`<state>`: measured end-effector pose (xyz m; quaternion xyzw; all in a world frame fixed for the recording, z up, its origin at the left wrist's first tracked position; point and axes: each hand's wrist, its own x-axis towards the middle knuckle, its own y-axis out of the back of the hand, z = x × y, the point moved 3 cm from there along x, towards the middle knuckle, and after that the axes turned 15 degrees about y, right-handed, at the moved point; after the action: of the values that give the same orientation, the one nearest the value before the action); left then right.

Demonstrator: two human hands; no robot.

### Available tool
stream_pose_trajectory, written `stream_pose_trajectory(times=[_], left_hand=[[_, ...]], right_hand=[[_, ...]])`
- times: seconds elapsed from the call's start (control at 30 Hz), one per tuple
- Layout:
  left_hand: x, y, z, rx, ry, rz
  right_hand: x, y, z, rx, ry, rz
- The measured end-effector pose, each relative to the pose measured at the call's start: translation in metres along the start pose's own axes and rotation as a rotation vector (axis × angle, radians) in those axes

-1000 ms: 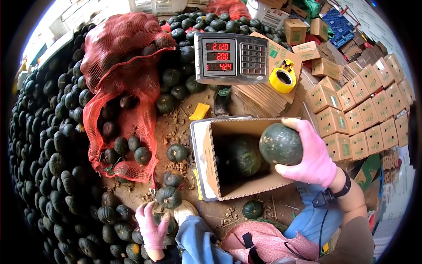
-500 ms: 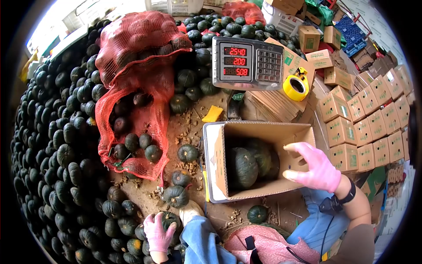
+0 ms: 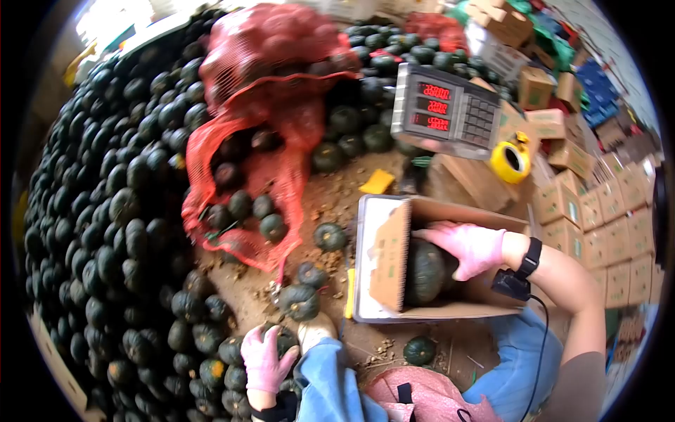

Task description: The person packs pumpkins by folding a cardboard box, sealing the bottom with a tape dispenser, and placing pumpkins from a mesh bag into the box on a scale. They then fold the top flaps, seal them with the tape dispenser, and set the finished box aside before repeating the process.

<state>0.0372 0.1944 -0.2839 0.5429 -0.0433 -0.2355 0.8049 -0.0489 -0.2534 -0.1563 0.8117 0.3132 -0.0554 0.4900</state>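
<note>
My right hand (image 3: pixel 470 246), in a pink glove, reaches into the open cardboard box (image 3: pixel 391 260). Its fingers and thumb curve round a dark green pumpkin (image 3: pixel 425 271) inside. The box stands on the white platform of a weighing scale (image 3: pixel 367 281). At lower left, my left hand (image 3: pixel 263 362), gloved in pink too, rests with fingers and thumb apart against another pumpkin (image 3: pixel 285 340), partly covered by the hand. The scale's display (image 3: pixel 446 111) glows red behind the box, its digits blurred.
A large heap of pumpkins (image 3: pixel 105 232) fills the left side. A red mesh bag (image 3: pixel 299 204) holds several pumpkins. Yellow tape (image 3: pixel 511 162) lies on flat cardboard behind the box. Stacked cartons (image 3: pixel 598 232) stand at right. One loose pumpkin (image 3: pixel 420 350) lies near my legs.
My right hand has moved left and down from the box's right side onto the pumpkin inside. The left hand stays by its pumpkin. The whole view has shifted and tilted.
</note>
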Motion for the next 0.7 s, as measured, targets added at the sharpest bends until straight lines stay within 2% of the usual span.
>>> stream_pose_trajectory(times=[0.03, 0.07, 0.1, 0.13, 0.17, 0.3, 0.43, 0.53, 0.57, 0.6, 0.63, 0.67, 0.7], left_hand=[[-0.002, 0.001, -0.005, -0.015, 0.004, 0.015], [-0.003, 0.005, -0.005, 0.003, -0.018, 0.032], [-0.005, 0.012, -0.006, 0.027, -0.013, 0.048], [-0.01, 0.016, -0.009, 0.043, 0.033, 0.012], [-0.015, 0.017, -0.014, 0.056, 0.085, -0.022], [-0.031, -0.001, -0.027, 0.075, 0.164, -0.074], [-0.035, -0.016, -0.032, 0.041, 0.181, -0.068], [-0.029, -0.003, -0.058, -0.039, 0.475, -0.062], [-0.022, 0.002, -0.076, -0.076, 0.611, 0.049], [-0.012, 0.012, -0.097, -0.165, 0.764, 0.138], [-0.007, 0.001, -0.128, -0.071, 0.752, 0.427], [0.008, -0.001, -0.154, -0.067, 0.939, 0.377], [0.023, 0.003, -0.171, -0.099, 1.094, 0.264]], right_hand=[[0.012, -0.004, 0.009, 0.015, -0.066, -0.114], [0.026, 0.009, -0.001, 0.166, -0.154, -0.218], [0.031, 0.005, 0.01, 0.21, -0.146, -0.255], [0.032, 0.003, 0.02, 0.228, -0.08, -0.239], [0.034, 0.005, 0.017, 0.26, -0.188, -0.254], [0.035, -0.009, 0.045, 0.183, -0.169, -0.251], [0.034, -0.015, 0.016, -0.072, -0.074, -0.245], [0.028, -0.018, -0.018, -0.343, 0.045, -0.192], [0.019, -0.026, -0.014, -0.347, 0.04, -0.194], [0.009, -0.035, -0.002, -0.215, -0.037, -0.123], [0.005, -0.037, 0.0, -0.107, -0.072, -0.062], [0.001, -0.039, 0.001, 0.001, -0.102, 0.003], [0.013, -0.031, -0.016, -0.032, -0.026, -0.012]])
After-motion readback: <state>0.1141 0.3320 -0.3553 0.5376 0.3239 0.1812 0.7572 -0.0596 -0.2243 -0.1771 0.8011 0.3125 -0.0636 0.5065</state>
